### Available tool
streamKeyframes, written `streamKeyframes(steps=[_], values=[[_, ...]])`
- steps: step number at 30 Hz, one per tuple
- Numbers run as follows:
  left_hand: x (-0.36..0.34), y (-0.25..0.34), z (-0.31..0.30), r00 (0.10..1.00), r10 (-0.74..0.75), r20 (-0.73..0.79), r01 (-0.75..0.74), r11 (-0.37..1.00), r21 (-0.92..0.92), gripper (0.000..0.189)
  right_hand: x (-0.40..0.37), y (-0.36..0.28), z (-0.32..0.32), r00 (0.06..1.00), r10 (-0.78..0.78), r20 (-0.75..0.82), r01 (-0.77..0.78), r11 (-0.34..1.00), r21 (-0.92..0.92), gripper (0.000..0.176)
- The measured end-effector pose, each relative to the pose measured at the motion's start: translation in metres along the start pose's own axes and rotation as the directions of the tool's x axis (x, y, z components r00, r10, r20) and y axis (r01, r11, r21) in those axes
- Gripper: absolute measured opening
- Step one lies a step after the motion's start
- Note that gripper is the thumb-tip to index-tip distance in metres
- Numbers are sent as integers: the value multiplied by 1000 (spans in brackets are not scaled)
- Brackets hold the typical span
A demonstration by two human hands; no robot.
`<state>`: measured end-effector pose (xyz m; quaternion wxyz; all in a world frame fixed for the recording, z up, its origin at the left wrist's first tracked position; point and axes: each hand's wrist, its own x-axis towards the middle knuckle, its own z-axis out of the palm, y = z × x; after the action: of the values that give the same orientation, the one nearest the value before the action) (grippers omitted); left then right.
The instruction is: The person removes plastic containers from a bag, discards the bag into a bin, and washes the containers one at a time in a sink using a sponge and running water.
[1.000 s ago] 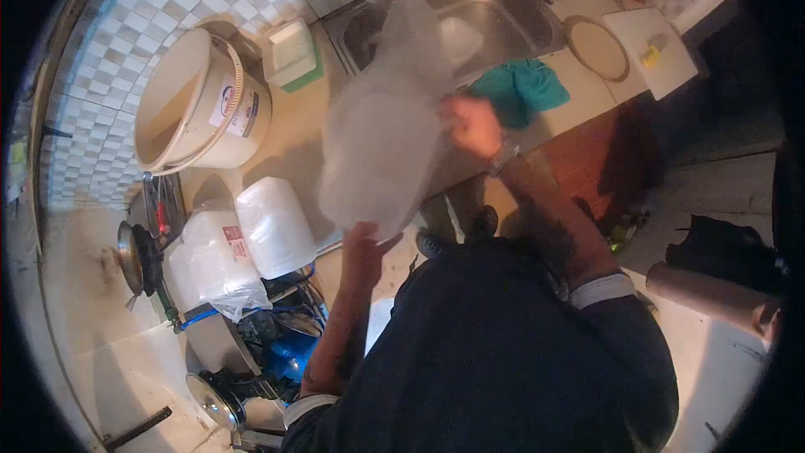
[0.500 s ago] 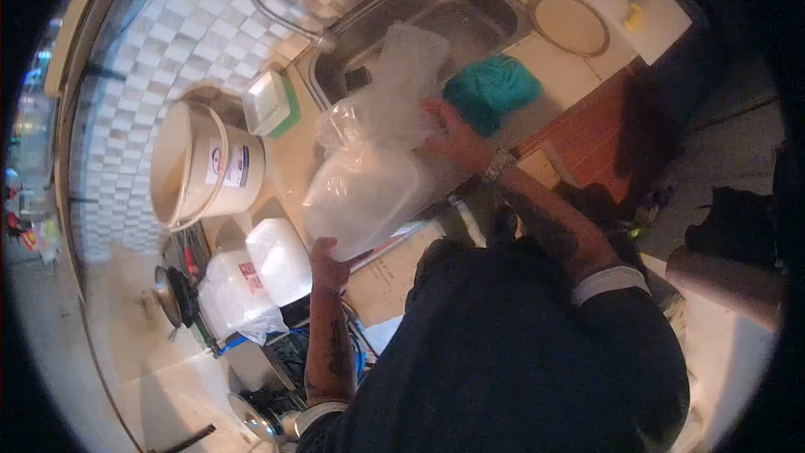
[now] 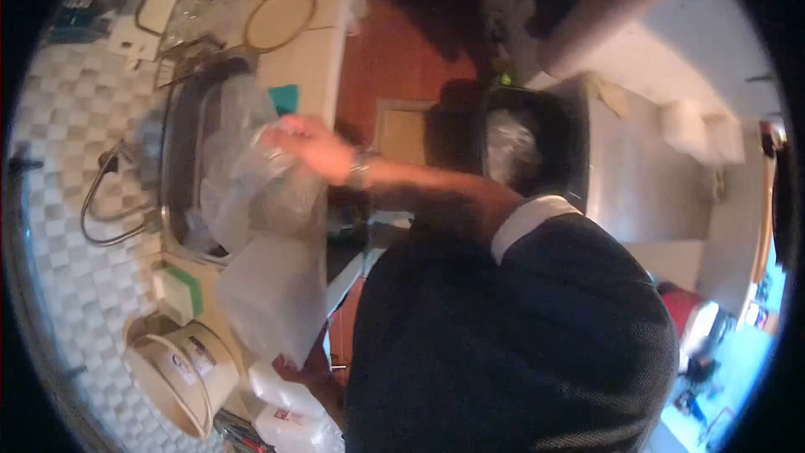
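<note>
A large clear plastic bag (image 3: 251, 159) hangs over the sink edge and counter, crumpled and blurred by motion. My right hand (image 3: 309, 149) is closed on its gathered upper part. Just below the bag is a translucent plastic container (image 3: 272, 294), its edge overlapping the bag in this view. My left hand (image 3: 310, 373) grips the container's near corner, with the fingers partly in shadow. A teal cloth (image 3: 283, 99) lies on the counter just beyond my right hand, mostly covered by the bag.
The steel sink (image 3: 178, 151) is at left, with a hose faucet (image 3: 109, 239) by the tiled wall. A beige bucket (image 3: 180, 369), a white-and-green box (image 3: 178, 294) and wrapped white containers (image 3: 285, 419) stand along the counter. A black bin (image 3: 553, 168) holds clear plastic.
My view has swung to the right, bringing the black bin into sight. The plastic bag is now gathered up in my right hand, and the container shows more plainly below it.
</note>
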<state>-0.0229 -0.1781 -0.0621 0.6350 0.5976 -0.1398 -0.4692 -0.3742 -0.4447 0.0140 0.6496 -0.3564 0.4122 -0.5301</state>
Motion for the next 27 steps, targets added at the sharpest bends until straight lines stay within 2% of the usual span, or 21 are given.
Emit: streamKeyframes(steps=[2, 3, 4, 5, 6, 8, 9, 11, 12, 13, 14, 16, 18, 19, 20, 21, 22, 23, 25, 26, 27], values=[[-1, 14, 6, 998, -62, 13, 63, 993, -100, 94, -47, -37, -67, 941, -321, -109, 222, 826, -519, 25], [-1, 21, 8, 997, -77, 18, 79, 988, -132, 95, -73, -54, -104, 888, -424, -180, 247, 768, -590, 30], [-2, 26, 10, 995, -97, 26, 100, 982, -161, 96, -93, -60, -149, 842, -424, -334, 93, 724, -684, 29], [-4, 30, 10, 993, -111, 34, 116, 976, -183, 97, -130, -66, -193, 784, -466, -411, 40, 698, -715, 28], [-6, 35, 12, 991, -127, 42, 133, 970, -202, 99, -160, -65, -238, 687, -599, -411, 159, 676, -720, 26], [-3, 43, 12, 986, -144, 79, 158, 962, -222, 99, -218, -80, -275, 561, -554, -616, -131, 675, -726, 21], [0, 44, 12, 981, -159, 108, 181, 955, -237, 98, -234, -57, -322, 618, -553, -559, 20, 722, -692, 25], [14, 46, 9, 968, -174, 180, 215, 948, -237, 97, -252, -13, -373, 685, -344, -642, -218, 744, -632, 32], [25, 44, 6, 961, -169, 220, 219, 948, -230, 95, -251, 13, -390, 630, -246, -737, -553, 523, -648, 47], [27, 39, 4, 952, -169, 255, 227, 949, -221, 94, -259, 76, -458, 673, -269, -689, -681, 140, -719, 64], [23, 34, 7, 958, -131, 254, 175, 971, -160, 95, -274, 87, -435, 587, -149, -796, -808, -50, -586, 75], [19, 41, 20, 962, -84, 259, 102, 993, -56, 95, -284, 127, -435, 380, -153, -912, -905, 143, -401, 77], [11, 50, 37, 959, -119, 258, 133, 990, -40, 93, -293, 183, -452, 389, -260, -884, -797, 386, -464, 77], [8, 49, 44, 954, -155, 257, 179, 981, -73, 92, -298, 188, -430, 400, -166, -901, -829, 355, -433, 77], [31, 37, 19, 948, -34, 318, -14, 989, 149, 90, -301, 192, -400, 415, -178, -892, -837, 308, -452, 78], [26, 39, 24, 966, -63, 250, 40, 995, 93, 90, -304, 208, -390, 482, -172, -859, -818, 264, -511, 79], [25, 37, 30, 982, -87, 169, 80, 996, 46, 89, -309, 216, -382, 525, -37, -850, -816, 261, -515, 78], [23, 34, 31, 992, -107, 72, 107, 994, 6, 88, -320, 274, -413, 676, -134, -725, -711, 143, -689, 74], [12, 29, 32, 991, -123, -46, 117, 986, -121, 86, -301, 237, -387, 674, 253, -694, -739, 259, -622, 48], [6, 30, 33, 987, -150, 52, 158, 961, -228, 84, -297, 235, -383, 861, 110, -497, -507, 122, -853, 42], [-1, 32, 34, 973, -176, 151, 217, 922, -321, 82, -285, 241, -393, 949, 115, -293, -263, -225, -938, 39]])
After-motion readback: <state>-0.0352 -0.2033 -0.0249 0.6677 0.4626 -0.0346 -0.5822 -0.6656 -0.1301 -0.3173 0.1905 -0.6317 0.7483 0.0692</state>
